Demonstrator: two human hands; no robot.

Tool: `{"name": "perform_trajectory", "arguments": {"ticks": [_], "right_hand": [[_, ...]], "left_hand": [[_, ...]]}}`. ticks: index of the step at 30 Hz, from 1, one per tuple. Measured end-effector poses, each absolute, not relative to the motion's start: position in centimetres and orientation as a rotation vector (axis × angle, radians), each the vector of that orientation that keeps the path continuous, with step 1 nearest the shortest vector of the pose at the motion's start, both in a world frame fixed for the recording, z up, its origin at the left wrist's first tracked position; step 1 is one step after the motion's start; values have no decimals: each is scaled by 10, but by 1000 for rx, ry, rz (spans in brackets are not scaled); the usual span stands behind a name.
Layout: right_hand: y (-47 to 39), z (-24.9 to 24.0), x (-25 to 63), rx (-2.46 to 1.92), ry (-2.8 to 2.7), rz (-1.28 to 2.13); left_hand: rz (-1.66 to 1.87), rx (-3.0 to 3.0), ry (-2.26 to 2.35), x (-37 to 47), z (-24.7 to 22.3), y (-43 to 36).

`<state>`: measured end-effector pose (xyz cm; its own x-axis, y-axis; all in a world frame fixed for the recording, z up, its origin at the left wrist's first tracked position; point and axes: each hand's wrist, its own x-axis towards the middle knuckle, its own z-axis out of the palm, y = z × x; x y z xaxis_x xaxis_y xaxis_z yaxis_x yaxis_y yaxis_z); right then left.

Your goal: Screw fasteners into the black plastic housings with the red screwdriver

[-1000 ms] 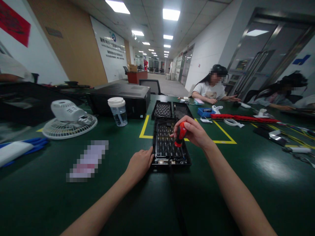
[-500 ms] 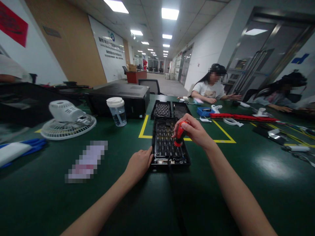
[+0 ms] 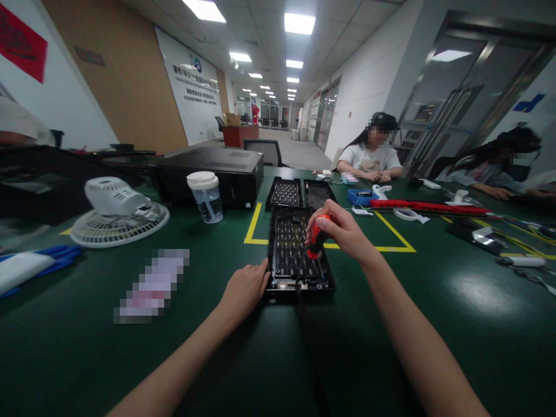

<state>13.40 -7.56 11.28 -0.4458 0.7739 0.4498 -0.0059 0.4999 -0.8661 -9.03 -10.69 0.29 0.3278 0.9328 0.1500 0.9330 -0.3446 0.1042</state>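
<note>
A black rectangular case (image 3: 287,246) with rows of small dark domed parts lies open in front of me, a strip of metal fittings along its near end. My right hand (image 3: 341,231) is closed around a red and black screwdriver (image 3: 318,237), held upright over the right side of the case; its tip is too small to make out. My left hand (image 3: 247,288) rests on the table with its fingertips against the case's left edge. A black cable (image 3: 306,324) runs from the near end toward me. Two more black trays (image 3: 285,193) stand behind the case.
On the left are a white fan part (image 3: 119,211), a lidded cup (image 3: 206,197), a large black box (image 3: 208,174) and blue-white gloves (image 3: 39,263). On the right lie a blue bin (image 3: 361,197), a red strip (image 3: 430,207) and cables. Two people sit at the far right.
The screwdriver handle has turned slightly in my right hand. The seated person in white has drawn both hands together. My left hand has stayed against the case.
</note>
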Motion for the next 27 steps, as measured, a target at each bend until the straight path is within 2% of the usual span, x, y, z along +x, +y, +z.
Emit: {"name": "perform_trajectory", "arguments": {"ticks": [27], "right_hand": [[-73, 110, 131, -848, -1752, 690]], "left_hand": [[-307, -2573, -1808, -91, 2, -106]]}}
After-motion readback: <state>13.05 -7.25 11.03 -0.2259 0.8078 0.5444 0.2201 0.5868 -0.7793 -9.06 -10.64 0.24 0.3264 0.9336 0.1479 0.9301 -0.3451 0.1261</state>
